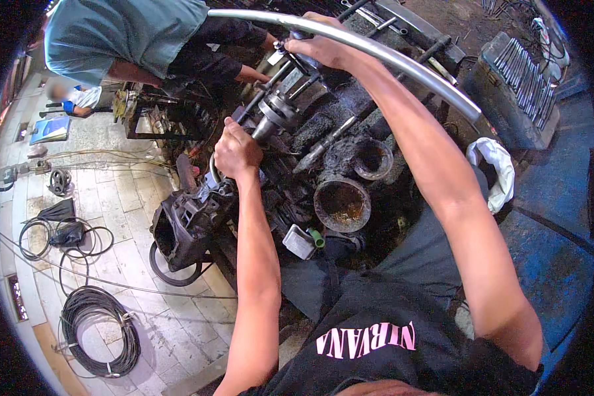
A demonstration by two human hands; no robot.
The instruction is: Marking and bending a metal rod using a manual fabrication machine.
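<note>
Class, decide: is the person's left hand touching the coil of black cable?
Apart. The head view shows the left hand clear of the coil of black cable, with pale floor tiles visible between them.

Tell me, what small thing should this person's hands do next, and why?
Probably the best small move is to pause before pushing or pulling, until the co-worker's hand is clear. It is close to the flanged metal part, which lies between the person's right hand and curled left hand, so fingers might get pinched.
</note>
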